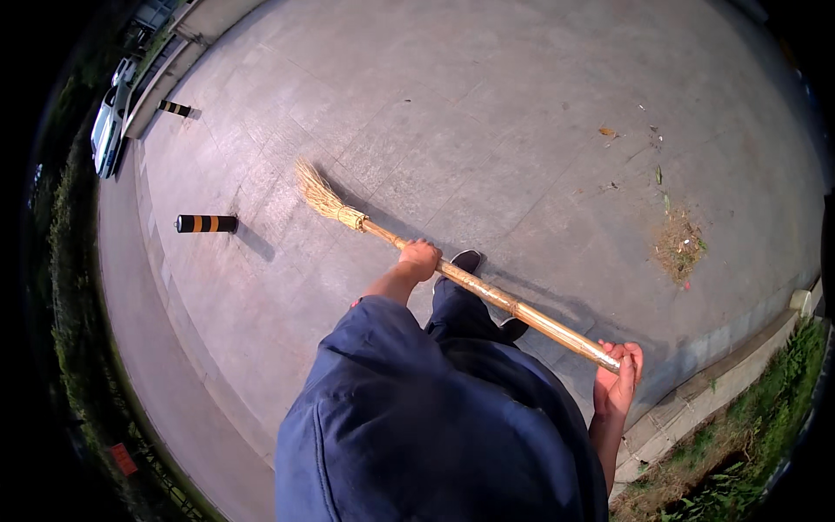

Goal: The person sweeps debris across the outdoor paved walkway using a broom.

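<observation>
A straw broom (513, 306) with a bamboo handle lies slantwise across my front, its bristles toward the far left. My left hand (421, 257) is wrapped round the handle not far below the bristle head. At the handle's near right end, my right hand (619, 374) grips the tip with curled fingers. The bristles fan out over the pavement and cast a shadow; whether they touch it I cannot tell. Off to the right sits a small heap of dry sweepings (679, 245), with leaves and bits of litter scattered beyond it.
Two black-and-yellow bollards (206, 224) stand on the left, one farther off. A car (110, 129) is parked at the far left beside a low wall (163, 87). A kerb (696, 402) with grass behind it runs along the lower right. My dark shoes are below the handle.
</observation>
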`<control>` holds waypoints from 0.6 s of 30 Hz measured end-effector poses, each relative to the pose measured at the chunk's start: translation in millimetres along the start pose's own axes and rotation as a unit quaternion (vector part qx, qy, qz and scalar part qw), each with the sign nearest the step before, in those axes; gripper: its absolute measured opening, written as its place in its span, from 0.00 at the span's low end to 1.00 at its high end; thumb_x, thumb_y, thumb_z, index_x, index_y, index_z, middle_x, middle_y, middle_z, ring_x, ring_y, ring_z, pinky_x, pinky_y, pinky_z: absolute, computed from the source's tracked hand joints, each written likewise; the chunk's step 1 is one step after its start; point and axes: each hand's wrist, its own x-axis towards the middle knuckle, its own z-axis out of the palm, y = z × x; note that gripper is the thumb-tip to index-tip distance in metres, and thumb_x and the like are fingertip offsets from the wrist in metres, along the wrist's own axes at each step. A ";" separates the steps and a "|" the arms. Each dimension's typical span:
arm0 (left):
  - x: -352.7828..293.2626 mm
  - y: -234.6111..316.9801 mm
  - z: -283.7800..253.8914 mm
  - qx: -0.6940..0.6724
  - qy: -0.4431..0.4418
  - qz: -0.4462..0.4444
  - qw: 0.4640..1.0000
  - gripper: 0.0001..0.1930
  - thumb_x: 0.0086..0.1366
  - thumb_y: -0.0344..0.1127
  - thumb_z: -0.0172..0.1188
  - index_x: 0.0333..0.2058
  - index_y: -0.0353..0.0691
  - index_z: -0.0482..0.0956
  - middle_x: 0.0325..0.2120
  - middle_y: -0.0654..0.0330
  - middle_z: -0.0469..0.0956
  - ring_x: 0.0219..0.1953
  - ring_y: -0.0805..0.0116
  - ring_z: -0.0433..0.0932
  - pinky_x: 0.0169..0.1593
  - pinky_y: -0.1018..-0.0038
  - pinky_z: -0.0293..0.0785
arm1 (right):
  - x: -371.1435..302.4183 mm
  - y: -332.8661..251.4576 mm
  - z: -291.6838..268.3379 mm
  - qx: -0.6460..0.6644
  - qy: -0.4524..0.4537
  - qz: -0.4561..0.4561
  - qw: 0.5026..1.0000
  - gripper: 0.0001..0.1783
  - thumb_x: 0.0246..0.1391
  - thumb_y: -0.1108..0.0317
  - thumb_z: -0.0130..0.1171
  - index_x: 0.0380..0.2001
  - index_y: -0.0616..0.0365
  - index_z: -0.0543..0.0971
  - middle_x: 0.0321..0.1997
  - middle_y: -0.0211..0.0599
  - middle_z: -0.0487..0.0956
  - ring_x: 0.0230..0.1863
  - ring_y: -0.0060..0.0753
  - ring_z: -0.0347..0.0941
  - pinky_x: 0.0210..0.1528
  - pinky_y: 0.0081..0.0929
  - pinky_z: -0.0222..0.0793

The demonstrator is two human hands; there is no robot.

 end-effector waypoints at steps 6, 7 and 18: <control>56.4 -18.1 -62.7 0.004 0.002 0.018 1.000 0.10 0.52 0.36 0.52 0.33 0.51 0.77 0.36 0.63 0.74 0.46 0.64 0.67 0.47 0.65 0.62 | 24.9 -1.9 65.4 -0.025 0.074 -0.031 0.996 0.11 0.55 0.67 0.47 0.41 0.57 0.66 0.28 0.31 0.67 0.39 0.32 0.65 0.55 0.40 0.54; 69.6 1.6 -78.1 0.007 -0.008 0.045 0.999 0.09 0.52 0.36 0.52 0.33 0.51 0.77 0.36 0.64 0.74 0.46 0.64 0.67 0.47 0.66 0.62 | 21.6 -14.5 62.6 -0.022 0.126 -0.055 0.990 0.12 0.54 0.67 0.48 0.41 0.58 0.66 0.27 0.31 0.68 0.39 0.32 0.66 0.54 0.40 0.55; 68.4 318.6 -146.7 -0.001 0.041 0.500 0.865 0.07 0.44 0.37 0.55 0.25 0.53 0.80 0.26 0.66 0.76 0.38 0.66 0.70 0.45 0.67 0.55 | -205.2 -157.2 37.1 -0.075 0.486 -0.302 0.817 0.22 0.52 0.56 0.51 0.45 0.61 0.70 0.34 0.43 0.72 0.37 0.33 0.67 0.33 0.31 0.68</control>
